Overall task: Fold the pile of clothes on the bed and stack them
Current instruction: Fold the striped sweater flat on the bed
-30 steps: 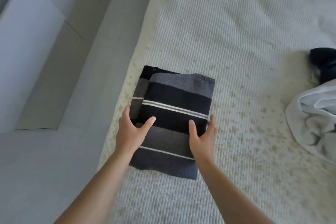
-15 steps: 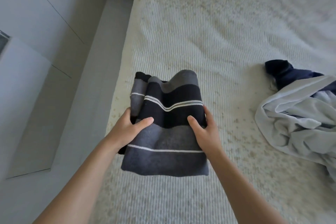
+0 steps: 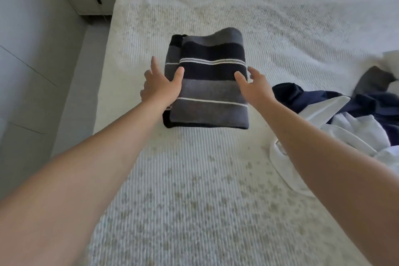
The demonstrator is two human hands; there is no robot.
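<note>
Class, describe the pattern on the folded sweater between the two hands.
The sweater has broad grey and dark navy bands with thin white stripes, clearest in the head view.

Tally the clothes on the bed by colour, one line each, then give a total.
Striped grey and black, folded: 1, the sweater between the left hand and right hand.
Navy, unfolded: 1, the navy garment.
White, unfolded: 1, the white garment.
Grey, mostly hidden at the right edge: 1, the grey piece.
Total: 4 visible; the pile may hide more.
</note>
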